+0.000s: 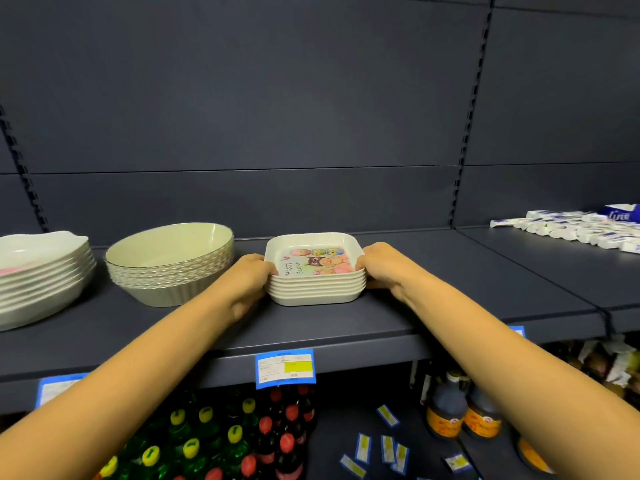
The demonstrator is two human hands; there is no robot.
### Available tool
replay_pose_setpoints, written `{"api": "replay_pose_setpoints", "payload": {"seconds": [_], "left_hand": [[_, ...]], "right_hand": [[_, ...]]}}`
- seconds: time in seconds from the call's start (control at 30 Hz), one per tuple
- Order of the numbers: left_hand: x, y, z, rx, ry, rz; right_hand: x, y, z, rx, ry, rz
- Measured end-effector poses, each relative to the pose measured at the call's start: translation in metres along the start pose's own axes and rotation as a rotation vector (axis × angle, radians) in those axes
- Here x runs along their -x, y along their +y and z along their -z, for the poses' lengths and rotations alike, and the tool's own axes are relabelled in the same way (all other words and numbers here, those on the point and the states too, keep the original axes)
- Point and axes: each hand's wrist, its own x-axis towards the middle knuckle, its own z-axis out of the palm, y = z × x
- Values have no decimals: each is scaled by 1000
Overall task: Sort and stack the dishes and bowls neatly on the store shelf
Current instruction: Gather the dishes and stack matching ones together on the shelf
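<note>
A stack of several square white dishes [313, 291] with a cartoon print on the top one stands on the dark shelf [311, 327], near the middle. My left hand [247, 277] grips the stack's left side and my right hand [384, 268] grips its right side. To the left stands a stack of oval cream bowls [169, 268] with ribbed sides. Further left, at the frame's edge, is a stack of white scalloped plates [41, 271].
Small white and blue packets [571, 230] lie on the neighbouring shelf at the right. Below the shelf edge with its blue price tag [285, 368] stand green and red-capped bottles [221, 441] and dark sauce bottles [460, 410]. Loose tags lie on the lower shelf.
</note>
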Motion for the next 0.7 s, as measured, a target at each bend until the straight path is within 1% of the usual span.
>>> {"api": "replay_pose_setpoints", "payload": {"seconds": [0.17, 0.43, 0.57, 0.7], "left_hand": [[-1, 9, -56, 12, -4, 3], [-1, 30, -161, 32, -73, -31], [2, 36, -197, 19, -77, -30], [3, 43, -220, 14, -69, -49]], "right_hand": [[1, 20, 56, 16, 65, 3], [7, 58, 157, 16, 146, -24], [7, 71, 190, 31, 143, -43], [2, 81, 207, 15, 155, -56]]}}
